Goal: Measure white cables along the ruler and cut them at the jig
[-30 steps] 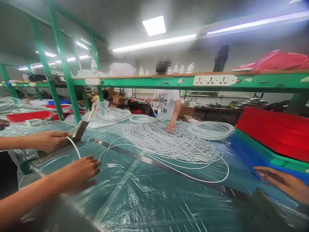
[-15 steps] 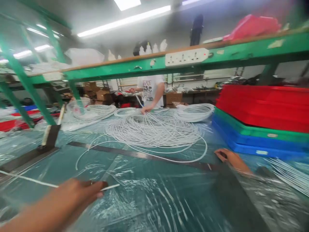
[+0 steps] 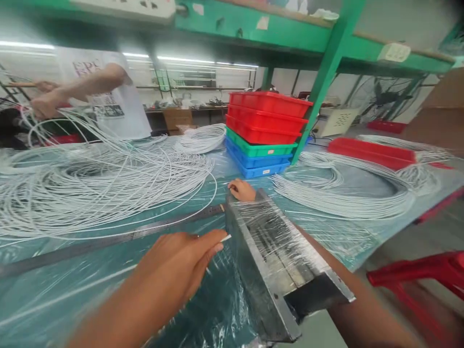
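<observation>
Ahead of you, a green shelf frame (image 3: 290,35) runs across, with strip lights (image 3: 186,60) glowing beyond. To your right are a fan (image 3: 386,99), grey floor (image 3: 409,241) and a red stool (image 3: 435,264).

Stacked coloured trays (image 3: 266,130), black fan (image 3: 386,98), green shelf frame (image 3: 324,84), white power strip (image 3: 126,7)

Left hand (image 3: 183,257) pinching, right hand (image 3: 242,190) curled farther ahead.
The left forearm (image 3: 119,302) rises from the lower left, blurred lower down; the back of the hand (image 3: 174,253) faces up, with thumb (image 3: 216,248) and forefinger (image 3: 213,238) closed together. The right forearm (image 3: 362,299) reaches in from the lower right, its middle stretch hidden from view, the fingers (image 3: 234,185) bent inward.
</observation>
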`<state>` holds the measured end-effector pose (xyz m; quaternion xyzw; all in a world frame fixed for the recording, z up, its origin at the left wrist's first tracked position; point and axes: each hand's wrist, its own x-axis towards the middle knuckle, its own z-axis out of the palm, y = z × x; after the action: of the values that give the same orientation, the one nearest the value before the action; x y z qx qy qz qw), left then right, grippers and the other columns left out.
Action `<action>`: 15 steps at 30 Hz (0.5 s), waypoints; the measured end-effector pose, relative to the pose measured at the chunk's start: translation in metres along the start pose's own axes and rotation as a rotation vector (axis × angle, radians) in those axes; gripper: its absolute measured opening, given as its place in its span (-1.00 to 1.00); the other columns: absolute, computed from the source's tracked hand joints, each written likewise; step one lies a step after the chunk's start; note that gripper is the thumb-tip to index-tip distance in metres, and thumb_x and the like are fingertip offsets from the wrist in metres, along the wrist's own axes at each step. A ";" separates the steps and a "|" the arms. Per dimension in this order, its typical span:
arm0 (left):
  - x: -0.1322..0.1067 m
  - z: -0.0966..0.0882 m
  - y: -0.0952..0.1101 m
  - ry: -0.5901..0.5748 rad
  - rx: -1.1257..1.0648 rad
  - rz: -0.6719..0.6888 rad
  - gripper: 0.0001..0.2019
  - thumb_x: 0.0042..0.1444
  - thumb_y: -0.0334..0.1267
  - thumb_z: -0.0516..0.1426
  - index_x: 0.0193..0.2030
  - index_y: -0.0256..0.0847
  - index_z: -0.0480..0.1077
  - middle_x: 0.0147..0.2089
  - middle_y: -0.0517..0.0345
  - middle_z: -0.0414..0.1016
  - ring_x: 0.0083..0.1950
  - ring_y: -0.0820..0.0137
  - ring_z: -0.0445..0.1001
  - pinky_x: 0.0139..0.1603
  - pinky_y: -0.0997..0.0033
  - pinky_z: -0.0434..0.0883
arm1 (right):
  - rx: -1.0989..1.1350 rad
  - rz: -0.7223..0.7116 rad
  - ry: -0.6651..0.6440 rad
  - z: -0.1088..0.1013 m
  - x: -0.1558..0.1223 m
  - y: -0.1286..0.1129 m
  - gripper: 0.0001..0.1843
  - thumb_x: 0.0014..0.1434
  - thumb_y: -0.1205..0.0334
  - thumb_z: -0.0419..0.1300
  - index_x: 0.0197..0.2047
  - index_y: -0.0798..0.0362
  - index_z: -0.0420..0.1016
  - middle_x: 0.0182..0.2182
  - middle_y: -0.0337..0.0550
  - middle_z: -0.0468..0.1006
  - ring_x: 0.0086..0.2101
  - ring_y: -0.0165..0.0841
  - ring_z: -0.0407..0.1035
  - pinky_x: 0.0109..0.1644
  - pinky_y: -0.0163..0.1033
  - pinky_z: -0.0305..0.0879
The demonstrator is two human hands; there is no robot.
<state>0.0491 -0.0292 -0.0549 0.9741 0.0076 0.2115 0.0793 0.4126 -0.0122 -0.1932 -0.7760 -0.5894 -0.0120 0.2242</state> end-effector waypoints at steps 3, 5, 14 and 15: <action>0.010 0.006 0.003 -0.024 -0.053 -0.002 -0.51 0.64 -0.18 -0.22 0.01 -0.15 0.54 -0.48 0.28 0.40 -0.60 0.49 0.34 -0.56 0.44 0.07 | 0.007 0.006 -0.021 0.004 0.005 0.006 -0.83 0.45 0.24 0.24 0.04 0.12 0.52 -0.09 -0.13 0.51 -0.14 -0.33 0.41 0.04 -0.15 0.43; 0.007 0.011 0.005 0.013 -0.016 0.006 -0.52 0.59 -0.26 -0.21 0.01 -0.14 0.56 -0.12 0.13 0.59 -0.51 0.50 0.42 -0.51 0.51 0.23 | 0.012 0.014 -0.029 0.006 0.007 0.008 -0.84 0.43 0.29 0.21 0.04 0.12 0.51 -0.11 -0.14 0.49 -0.15 -0.33 0.38 0.02 -0.17 0.38; 0.000 0.030 0.017 0.094 0.136 0.002 -0.56 0.37 -0.45 -0.15 0.00 -0.15 0.55 0.36 -0.05 0.42 -0.31 0.30 0.62 -0.35 0.32 0.57 | -0.003 0.041 -0.045 -0.005 0.002 -0.004 -0.72 0.33 0.36 0.07 0.04 0.12 0.51 -0.10 -0.08 0.49 -0.14 -0.29 0.35 -0.04 -0.22 0.29; 0.000 0.031 0.017 0.089 0.133 0.001 -0.56 0.35 -0.46 -0.15 -0.01 -0.15 0.54 0.35 -0.05 0.42 -0.32 0.30 0.61 -0.35 0.32 0.58 | -0.009 0.043 -0.048 -0.006 0.001 -0.006 -0.72 0.33 0.36 0.07 0.04 0.11 0.51 -0.08 -0.07 0.49 -0.15 -0.30 0.35 -0.05 -0.23 0.28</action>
<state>0.0619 -0.0511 -0.0796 0.9669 0.0249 0.2535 0.0137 0.4092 -0.0120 -0.1856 -0.7897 -0.5776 0.0089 0.2067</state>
